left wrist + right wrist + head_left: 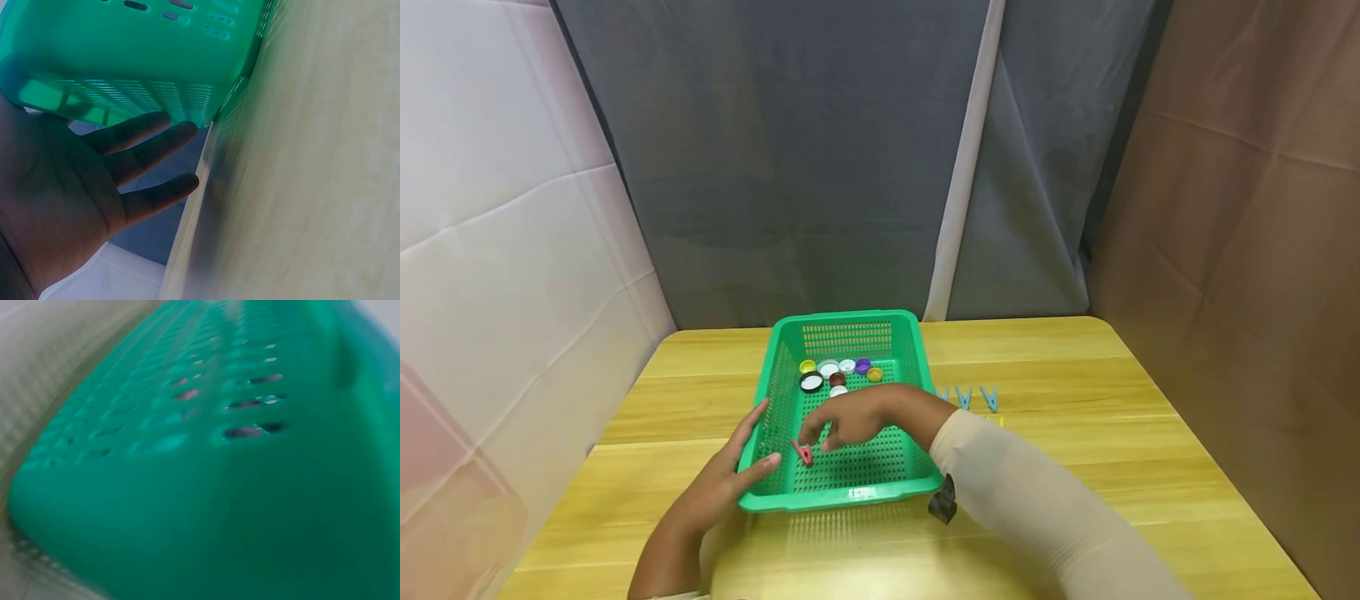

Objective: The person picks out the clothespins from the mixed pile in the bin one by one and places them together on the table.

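A green plastic basket (895,492) stands on the table. My left hand (722,483) is at its left rim, thumb over the edge and fingers along the outside; in the left wrist view those fingers (150,140) are straight and spread. Inside the basket's front left part lies a red clothespin (805,453). Just above it is my right hand (853,417), fingers bent loosely downward; whether a fingertip touches the clothespin is unclear. The right wrist view is blurred and shows only the basket wall (156,519), the hand hidden.
Several round caps, among them a black-rimmed one (811,382), a purple one (863,366) and a yellow one (807,366), lie in the basket's far half. Blue clothespins (990,399) lie on the table (1075,467) right of the basket, with something yellow (995,420) partly behind the right sleeve.
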`<state>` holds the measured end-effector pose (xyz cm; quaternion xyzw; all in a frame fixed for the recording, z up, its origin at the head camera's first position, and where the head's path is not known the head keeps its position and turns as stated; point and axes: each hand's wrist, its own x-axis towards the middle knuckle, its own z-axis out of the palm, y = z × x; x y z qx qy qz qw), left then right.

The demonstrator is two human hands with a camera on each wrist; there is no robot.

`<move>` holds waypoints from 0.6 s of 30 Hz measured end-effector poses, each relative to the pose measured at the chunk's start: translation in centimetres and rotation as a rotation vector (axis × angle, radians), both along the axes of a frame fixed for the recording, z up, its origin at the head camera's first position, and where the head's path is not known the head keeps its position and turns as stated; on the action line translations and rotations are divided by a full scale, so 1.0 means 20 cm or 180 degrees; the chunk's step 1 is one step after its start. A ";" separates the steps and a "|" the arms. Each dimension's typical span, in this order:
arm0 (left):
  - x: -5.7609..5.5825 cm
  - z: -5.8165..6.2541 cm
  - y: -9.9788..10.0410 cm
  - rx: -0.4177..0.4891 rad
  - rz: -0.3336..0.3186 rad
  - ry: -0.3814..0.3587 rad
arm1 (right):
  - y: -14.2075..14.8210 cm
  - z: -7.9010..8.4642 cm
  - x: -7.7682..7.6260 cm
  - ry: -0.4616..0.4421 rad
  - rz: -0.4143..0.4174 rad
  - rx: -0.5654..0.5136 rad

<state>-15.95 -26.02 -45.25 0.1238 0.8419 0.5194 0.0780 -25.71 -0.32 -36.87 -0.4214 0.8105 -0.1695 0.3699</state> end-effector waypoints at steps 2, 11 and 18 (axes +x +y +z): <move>0.00 0.00 0.00 -0.0011 0.0004 -0.0009 | 0.00 -0.03 -0.01 -0.0042 -0.0010 0.0060; 0.00 0.00 0.01 -0.0021 -0.0018 -0.0023 | -0.02 -0.10 0.00 -0.0310 -0.0200 0.0116; 0.01 0.02 0.01 -0.0026 -0.0006 -0.0057 | -0.05 -0.13 0.01 -0.0350 -0.0227 0.0172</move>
